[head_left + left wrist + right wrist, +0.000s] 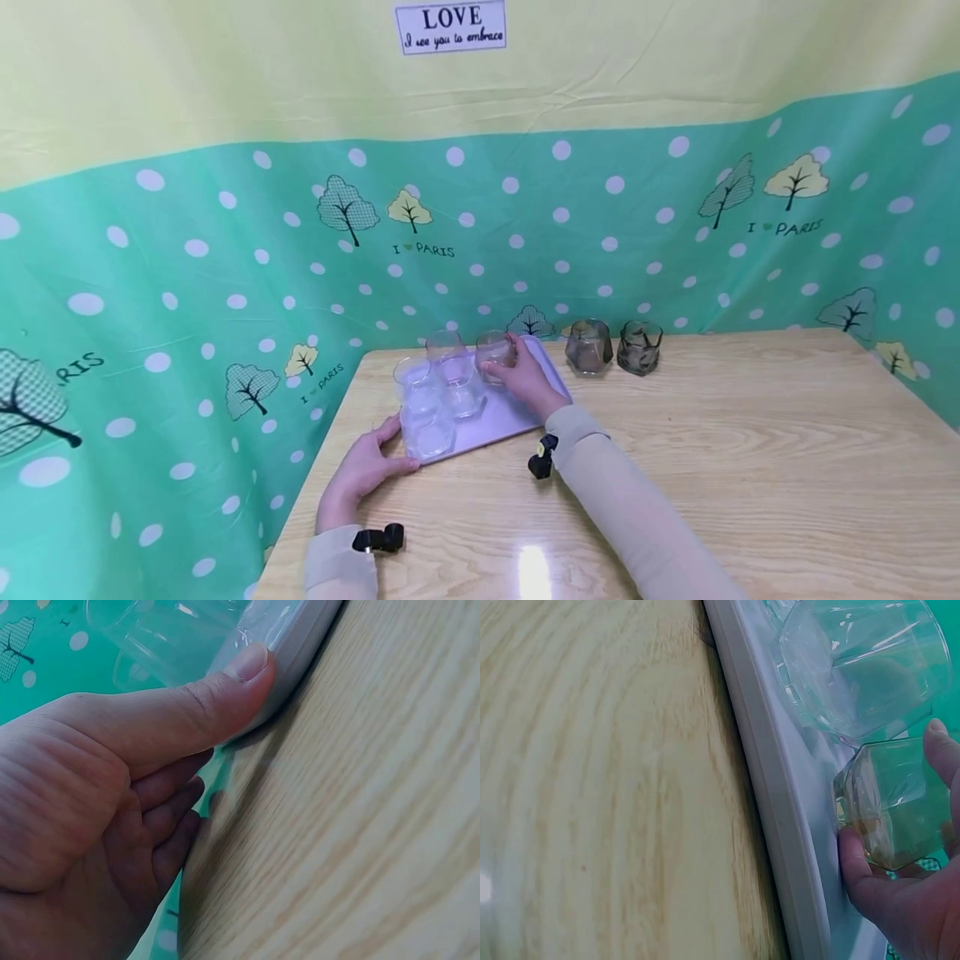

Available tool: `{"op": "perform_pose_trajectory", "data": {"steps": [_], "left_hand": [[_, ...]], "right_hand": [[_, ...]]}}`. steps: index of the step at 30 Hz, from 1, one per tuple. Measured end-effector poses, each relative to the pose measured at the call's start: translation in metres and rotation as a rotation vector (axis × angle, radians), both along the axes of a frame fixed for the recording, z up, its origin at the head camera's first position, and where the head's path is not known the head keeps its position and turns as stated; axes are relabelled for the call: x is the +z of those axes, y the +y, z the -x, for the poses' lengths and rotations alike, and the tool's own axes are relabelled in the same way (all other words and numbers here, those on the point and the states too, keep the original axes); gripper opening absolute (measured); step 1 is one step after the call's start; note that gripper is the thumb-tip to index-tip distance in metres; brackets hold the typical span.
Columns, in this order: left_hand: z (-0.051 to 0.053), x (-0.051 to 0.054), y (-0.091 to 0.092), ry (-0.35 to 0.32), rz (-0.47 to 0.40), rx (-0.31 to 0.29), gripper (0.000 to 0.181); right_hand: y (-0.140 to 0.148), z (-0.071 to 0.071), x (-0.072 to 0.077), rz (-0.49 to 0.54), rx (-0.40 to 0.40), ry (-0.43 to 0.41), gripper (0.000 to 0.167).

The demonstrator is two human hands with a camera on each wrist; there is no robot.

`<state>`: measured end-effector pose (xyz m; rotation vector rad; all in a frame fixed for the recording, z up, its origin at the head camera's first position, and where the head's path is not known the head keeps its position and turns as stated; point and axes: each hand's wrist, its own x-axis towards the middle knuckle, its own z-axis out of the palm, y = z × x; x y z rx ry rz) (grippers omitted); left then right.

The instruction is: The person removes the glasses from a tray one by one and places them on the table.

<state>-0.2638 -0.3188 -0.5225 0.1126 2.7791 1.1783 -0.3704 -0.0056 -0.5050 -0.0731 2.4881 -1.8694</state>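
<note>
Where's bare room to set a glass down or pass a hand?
Free: table right of the dark glasses; table in front of the tray, between the sleeves; a small tray patch right of the clear glasses. Crowded: the tray's left side, glasses bunched, left hand at its near corner; and its back, where the right hand grips a glass.

A lilac tray (491, 427) bears clear glasses (465, 397) and, seemingly, 1 tinted glass (896, 796).

Left wrist view: we lose part of the tray (301, 645) behind the left grip (86, 795). Right wrist view: right grip (911, 892), cropped by the edge, hides some of its glass (897, 784). Head view: bottom edge cuts off the right sleeve (637, 508).
</note>
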Motion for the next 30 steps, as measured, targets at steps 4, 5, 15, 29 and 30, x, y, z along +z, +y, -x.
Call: {"op": "perform_pose_trajectory", "data": {"steps": [4, 5, 15, 29, 30], "left_hand": [[0.0005, -0.0002, 0.0007, -0.001, -0.007, 0.005, 0.105], [0.0002, -0.0004, 0.0007, -0.003, -0.006, 0.006, 0.105], [0.0017, 0.0007, 0.0021, 0.004, 0.01, 0.012, 0.103], [-0.0021, 0.0036, 0.0009, 0.014, -0.005, 0.002, 0.103], [-0.0028, 0.0036, 0.0012, 0.018, -0.009, -0.003, 0.103]], "right_hand": [[0.0006, -0.0009, 0.0004, 0.015, -0.002, 0.001, 0.093], [0.0008, -0.0009, 0.0001, 0.019, 0.002, 0.0, 0.093], [0.0008, 0.0034, 0.0005, -0.001, 0.003, -0.008, 0.093], [0.0012, -0.004, 0.0009, 0.057, -0.026, 0.015, 0.094], [0.0023, -0.0055, 0.0003, 0.062, -0.032, 0.016, 0.094]]}}
